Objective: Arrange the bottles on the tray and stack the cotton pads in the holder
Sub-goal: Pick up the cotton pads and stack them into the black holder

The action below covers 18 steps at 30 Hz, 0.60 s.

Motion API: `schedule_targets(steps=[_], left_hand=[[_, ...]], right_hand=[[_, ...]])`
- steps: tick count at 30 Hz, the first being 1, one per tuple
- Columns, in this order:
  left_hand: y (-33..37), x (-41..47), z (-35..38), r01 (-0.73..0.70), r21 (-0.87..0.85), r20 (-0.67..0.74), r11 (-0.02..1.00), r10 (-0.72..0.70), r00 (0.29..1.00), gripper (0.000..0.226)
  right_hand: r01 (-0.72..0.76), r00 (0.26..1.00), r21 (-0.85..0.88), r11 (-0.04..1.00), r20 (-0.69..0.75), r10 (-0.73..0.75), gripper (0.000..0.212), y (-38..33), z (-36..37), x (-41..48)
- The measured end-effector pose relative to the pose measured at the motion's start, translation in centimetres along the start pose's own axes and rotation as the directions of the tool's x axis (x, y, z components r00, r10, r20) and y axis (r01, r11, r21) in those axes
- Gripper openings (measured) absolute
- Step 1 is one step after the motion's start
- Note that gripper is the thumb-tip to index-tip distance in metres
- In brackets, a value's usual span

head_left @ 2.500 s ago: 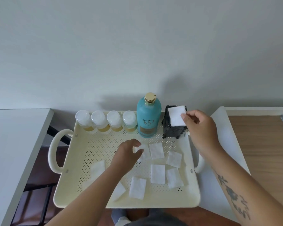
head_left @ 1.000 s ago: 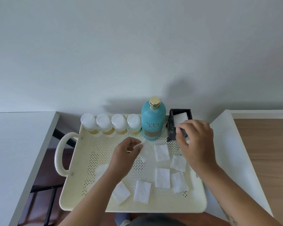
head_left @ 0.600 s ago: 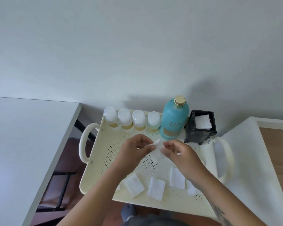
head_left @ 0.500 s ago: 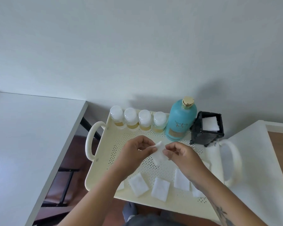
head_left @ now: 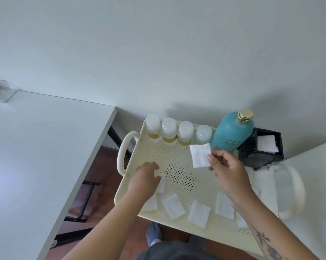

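Pinching a cotton pad [head_left: 199, 155], right grip [head_left: 229, 171] hangs above the tray [head_left: 179, 171]; left grip [head_left: 145, 180], fingers loose, touches another pad [head_left: 161, 183].

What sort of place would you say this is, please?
Probably a home vanity or grooming corner, though I can't be sure: a cream perforated tray holds a teal bottle, four small white-capped bottles and loose cotton pads, beside a white table against a plain wall.

You have a tray [head_left: 181, 166] of smooth, perforated plastic; the teal bottle [head_left: 231, 132] looks matt under its shiny gold cap [head_left: 244, 115]; the pad [head_left: 200, 155] in your right hand [head_left: 228, 171] is soft, fibrous cotton; the counter [head_left: 36, 147] is smooth, matt.
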<state>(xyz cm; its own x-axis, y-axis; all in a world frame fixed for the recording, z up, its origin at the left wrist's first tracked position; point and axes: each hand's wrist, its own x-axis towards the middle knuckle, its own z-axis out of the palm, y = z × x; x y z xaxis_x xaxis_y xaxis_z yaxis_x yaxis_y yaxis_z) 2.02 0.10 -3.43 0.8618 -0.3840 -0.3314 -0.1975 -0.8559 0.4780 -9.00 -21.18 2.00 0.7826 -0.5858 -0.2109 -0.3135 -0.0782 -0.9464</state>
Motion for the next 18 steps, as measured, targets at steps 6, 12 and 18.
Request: schedule_targets(steps=[6, 12, 18], left_hand=[[0.3, 1.0, 0.3, -0.085, 0.172, 0.059, 0.981, 0.076, 0.995, 0.029], [0.6, 2.0, 0.0, -0.073, 0.233, 0.164, 0.970, 0.035, 0.986, 0.019], [1.8, 2.1, -0.5, -0.071, 0.226, 0.207, 0.971, 0.023, 0.978, 0.014]], right_hand=[[0.076, 0.988, 0.048, 0.996, -0.140, -0.069, 0.004, -1.3, -2.3, -0.1], [0.165, 0.932, -0.134, 0.977, -0.303, -0.198, 0.003, -2.1, -5.0, 0.7], [0.140, 0.850, -0.296, 0.945, -0.454, -0.268, 0.003, -2.4, -8.4, 2.2]])
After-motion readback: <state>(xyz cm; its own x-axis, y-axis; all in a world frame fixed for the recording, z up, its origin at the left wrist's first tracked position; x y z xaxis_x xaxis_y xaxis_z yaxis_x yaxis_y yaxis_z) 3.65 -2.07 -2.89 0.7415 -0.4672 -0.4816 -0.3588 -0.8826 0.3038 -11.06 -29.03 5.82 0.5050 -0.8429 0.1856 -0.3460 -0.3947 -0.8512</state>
